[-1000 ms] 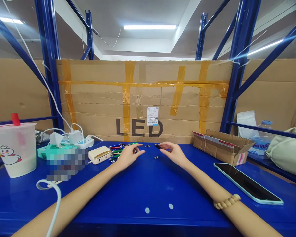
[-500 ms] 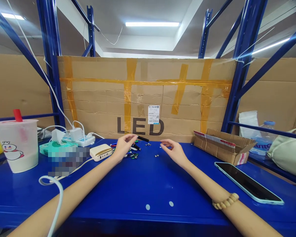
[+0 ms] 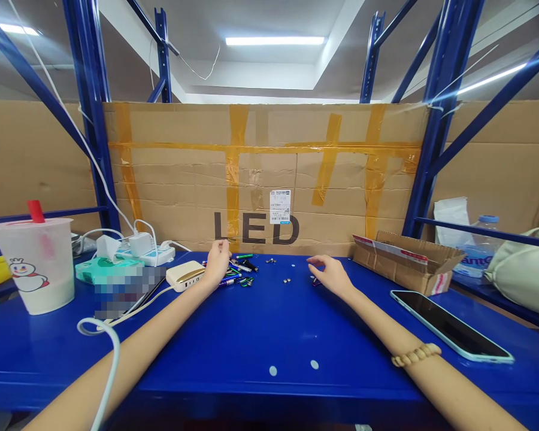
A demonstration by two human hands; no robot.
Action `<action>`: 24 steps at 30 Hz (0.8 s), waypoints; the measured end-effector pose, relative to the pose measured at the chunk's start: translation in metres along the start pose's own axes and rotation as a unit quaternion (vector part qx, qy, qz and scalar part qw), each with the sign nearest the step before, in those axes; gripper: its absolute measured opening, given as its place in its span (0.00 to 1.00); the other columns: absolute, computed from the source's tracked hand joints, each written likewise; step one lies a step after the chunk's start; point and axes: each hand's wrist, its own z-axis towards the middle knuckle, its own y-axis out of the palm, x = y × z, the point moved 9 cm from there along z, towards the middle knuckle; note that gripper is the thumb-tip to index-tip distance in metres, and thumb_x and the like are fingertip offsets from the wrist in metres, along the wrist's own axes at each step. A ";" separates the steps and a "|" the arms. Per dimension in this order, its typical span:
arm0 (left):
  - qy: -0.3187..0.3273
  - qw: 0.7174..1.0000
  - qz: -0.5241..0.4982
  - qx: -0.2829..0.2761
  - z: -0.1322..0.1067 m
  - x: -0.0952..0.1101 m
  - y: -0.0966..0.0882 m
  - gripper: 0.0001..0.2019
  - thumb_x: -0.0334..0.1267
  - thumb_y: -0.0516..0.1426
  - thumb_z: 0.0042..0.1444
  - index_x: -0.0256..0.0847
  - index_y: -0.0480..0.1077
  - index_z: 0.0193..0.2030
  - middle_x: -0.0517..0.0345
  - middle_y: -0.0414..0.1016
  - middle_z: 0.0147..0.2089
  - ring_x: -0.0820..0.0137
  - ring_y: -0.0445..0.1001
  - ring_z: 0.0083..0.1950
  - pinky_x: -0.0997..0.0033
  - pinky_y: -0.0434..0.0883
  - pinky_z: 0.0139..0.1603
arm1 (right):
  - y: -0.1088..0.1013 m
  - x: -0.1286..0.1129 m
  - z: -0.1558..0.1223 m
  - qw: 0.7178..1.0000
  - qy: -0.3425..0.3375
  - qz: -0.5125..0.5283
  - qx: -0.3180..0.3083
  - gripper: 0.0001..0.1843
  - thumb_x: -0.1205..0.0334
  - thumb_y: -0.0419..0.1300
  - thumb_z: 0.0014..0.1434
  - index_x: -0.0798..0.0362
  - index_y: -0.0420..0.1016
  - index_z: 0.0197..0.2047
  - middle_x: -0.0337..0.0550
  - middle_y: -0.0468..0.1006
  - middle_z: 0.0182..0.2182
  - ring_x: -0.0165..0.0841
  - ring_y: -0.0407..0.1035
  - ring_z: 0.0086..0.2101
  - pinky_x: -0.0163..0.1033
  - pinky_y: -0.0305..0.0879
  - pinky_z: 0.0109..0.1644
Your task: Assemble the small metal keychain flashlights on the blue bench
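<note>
My left hand [image 3: 217, 262] reaches to the far side of the blue table [image 3: 269, 323] and rests on a small heap of coloured pen-like sticks [image 3: 240, 272]; its fingers are curled over the heap and hidden from me. My right hand [image 3: 330, 273] hovers low over the table, fingers loosely spread, above a small dark and red piece [image 3: 315, 280]. Two small metal bits [image 3: 286, 279] lie between the hands, and more metal bits [image 3: 270, 260] sit near the cardboard wall.
A cardboard panel marked LED [image 3: 260, 179] closes the back. Left: a white drink cup [image 3: 36, 263], a power strip with chargers [image 3: 139, 251], a cream power bank [image 3: 185, 275], a white cable [image 3: 103, 335]. Right: an open cardboard box [image 3: 404, 260], a phone [image 3: 451, 326], a water bottle [image 3: 480, 245].
My left hand carried a black stick to the heap and now lies on it. My right hand moved right and lowered toward the table.
</note>
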 end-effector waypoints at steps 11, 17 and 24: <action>0.139 0.867 0.379 -0.292 -0.028 -0.010 0.055 0.14 0.47 0.52 0.51 0.42 0.72 0.37 0.53 0.74 0.37 0.64 0.71 0.38 0.73 0.61 0.33 | -0.004 -0.003 -0.001 1.000 -0.004 0.011 0.012 0.11 0.66 0.53 0.53 0.54 0.73 0.38 0.39 0.73 0.37 0.28 0.68 0.35 0.33 0.64 0.40; 0.080 0.948 0.237 -0.197 -0.005 -0.008 0.036 0.19 0.51 0.50 0.51 0.38 0.72 0.32 0.56 0.73 0.30 0.68 0.69 0.32 0.75 0.57 0.29 | -0.005 -0.006 -0.001 1.000 -0.011 0.011 0.022 0.11 0.67 0.53 0.53 0.54 0.74 0.38 0.40 0.73 0.36 0.28 0.68 0.35 0.32 0.63 0.39; 0.052 0.985 0.136 -0.091 0.007 0.004 0.008 0.20 0.52 0.53 0.48 0.35 0.73 0.30 0.60 0.66 0.21 0.73 0.61 0.25 0.76 0.53 0.27 | -0.007 -0.008 -0.002 1.000 -0.014 0.005 0.023 0.11 0.66 0.52 0.53 0.53 0.74 0.38 0.40 0.73 0.36 0.28 0.68 0.34 0.32 0.63 0.39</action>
